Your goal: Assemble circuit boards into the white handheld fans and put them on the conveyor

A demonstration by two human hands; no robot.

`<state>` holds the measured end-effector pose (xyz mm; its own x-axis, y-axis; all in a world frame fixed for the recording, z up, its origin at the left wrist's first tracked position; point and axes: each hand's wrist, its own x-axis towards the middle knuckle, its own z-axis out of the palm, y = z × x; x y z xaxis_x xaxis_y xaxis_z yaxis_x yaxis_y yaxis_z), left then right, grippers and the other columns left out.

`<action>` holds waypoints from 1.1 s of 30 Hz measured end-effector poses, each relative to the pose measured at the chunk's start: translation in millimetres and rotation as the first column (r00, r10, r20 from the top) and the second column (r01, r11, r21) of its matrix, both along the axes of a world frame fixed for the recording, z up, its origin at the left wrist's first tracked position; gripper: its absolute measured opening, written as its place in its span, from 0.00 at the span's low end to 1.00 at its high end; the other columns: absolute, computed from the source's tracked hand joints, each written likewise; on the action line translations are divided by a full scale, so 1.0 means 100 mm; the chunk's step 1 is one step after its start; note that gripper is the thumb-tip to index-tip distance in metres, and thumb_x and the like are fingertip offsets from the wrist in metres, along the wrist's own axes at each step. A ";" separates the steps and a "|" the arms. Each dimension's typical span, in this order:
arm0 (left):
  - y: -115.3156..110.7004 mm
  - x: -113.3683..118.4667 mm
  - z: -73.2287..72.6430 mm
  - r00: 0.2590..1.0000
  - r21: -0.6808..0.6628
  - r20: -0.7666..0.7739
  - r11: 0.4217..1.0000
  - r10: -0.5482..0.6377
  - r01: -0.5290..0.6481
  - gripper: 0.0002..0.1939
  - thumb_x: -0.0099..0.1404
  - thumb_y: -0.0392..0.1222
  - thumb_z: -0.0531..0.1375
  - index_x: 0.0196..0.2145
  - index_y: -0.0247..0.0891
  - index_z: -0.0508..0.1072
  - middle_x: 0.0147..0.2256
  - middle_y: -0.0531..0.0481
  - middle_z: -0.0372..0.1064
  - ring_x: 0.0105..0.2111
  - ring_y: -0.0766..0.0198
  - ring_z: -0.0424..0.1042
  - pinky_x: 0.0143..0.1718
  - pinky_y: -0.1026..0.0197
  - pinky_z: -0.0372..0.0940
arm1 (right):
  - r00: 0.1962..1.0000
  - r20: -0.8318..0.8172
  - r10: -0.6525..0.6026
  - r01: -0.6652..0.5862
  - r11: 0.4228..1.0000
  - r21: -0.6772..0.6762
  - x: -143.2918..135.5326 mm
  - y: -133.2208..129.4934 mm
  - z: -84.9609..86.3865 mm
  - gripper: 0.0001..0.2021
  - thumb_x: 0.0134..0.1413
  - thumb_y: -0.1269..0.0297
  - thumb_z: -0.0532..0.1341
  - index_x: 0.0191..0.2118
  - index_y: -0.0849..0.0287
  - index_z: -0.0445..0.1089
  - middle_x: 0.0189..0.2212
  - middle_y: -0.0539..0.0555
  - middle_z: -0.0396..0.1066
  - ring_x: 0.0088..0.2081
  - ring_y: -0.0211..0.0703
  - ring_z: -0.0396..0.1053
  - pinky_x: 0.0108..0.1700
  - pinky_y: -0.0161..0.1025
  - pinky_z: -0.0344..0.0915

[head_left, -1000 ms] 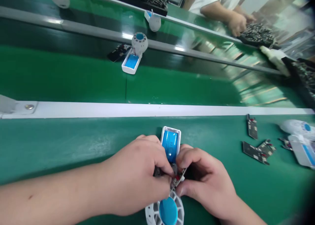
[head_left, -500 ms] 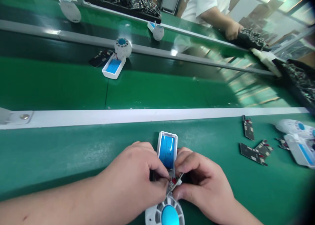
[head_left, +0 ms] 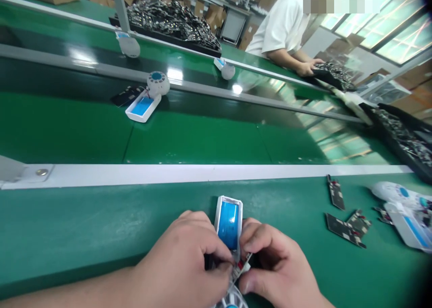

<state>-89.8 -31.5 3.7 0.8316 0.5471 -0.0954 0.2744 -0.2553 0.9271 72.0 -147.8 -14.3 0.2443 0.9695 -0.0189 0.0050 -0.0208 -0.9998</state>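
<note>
A white plastic housing (head_left: 218, 218) with a blue battery (head_left: 228, 225) in it lies upright in view before me. Its round vented head (head_left: 232, 296) is partly cut off by the bottom edge. Between them is a small circuit board (head_left: 239, 271), tilted, with a red part on it. My right hand (head_left: 280, 263) holds this board by its edge between thumb and fingers. Pinched closed at the board's left side is my left hand (head_left: 192, 258); what its fingertips grip, perhaps a wire, is hidden.
Several loose circuit boards (head_left: 344, 230) lie on the right, beside more white housings (head_left: 410, 222). Beyond the white rail (head_left: 168, 174), a similar unit (head_left: 143, 106) rests on the green belt. A co-worker (head_left: 286, 33) handles a black tray (head_left: 332, 76) of boards across the line.
My view has tilted up, so everything sits lower in the picture. Both hands keep nearly the same hold on the board. More of the co-worker and both their hands now show.
</note>
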 end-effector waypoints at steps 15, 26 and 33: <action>0.01 0.01 0.02 0.997 -0.035 -0.034 0.997 -0.076 0.074 0.09 0.56 0.31 0.66 0.21 0.40 0.77 0.23 0.58 0.69 0.31 0.68 0.69 0.39 0.64 0.58 | 0.999 0.034 -0.040 0.038 0.998 0.039 0.01 0.00 -0.06 0.16 0.42 0.64 0.77 0.36 0.50 0.72 0.30 0.46 0.71 0.31 0.39 0.69 0.35 0.36 0.67; -0.03 0.00 -0.03 1.000 -0.077 0.008 0.997 0.030 -0.030 0.10 0.52 0.29 0.66 0.22 0.44 0.80 0.24 0.58 0.73 0.31 0.67 0.71 0.42 0.62 0.62 | 1.000 0.003 -0.002 0.002 0.999 0.036 0.01 -0.04 -0.08 0.15 0.42 0.62 0.77 0.34 0.51 0.72 0.30 0.47 0.70 0.31 0.40 0.67 0.34 0.36 0.66; -0.03 -0.01 -0.03 0.998 -0.038 -0.005 0.998 0.058 -0.058 0.08 0.52 0.31 0.66 0.24 0.44 0.81 0.23 0.56 0.73 0.29 0.66 0.71 0.39 0.62 0.63 | 1.000 0.014 -0.027 0.027 0.999 0.022 -0.02 -0.01 -0.05 0.15 0.40 0.63 0.77 0.33 0.52 0.73 0.29 0.49 0.71 0.30 0.41 0.68 0.32 0.37 0.67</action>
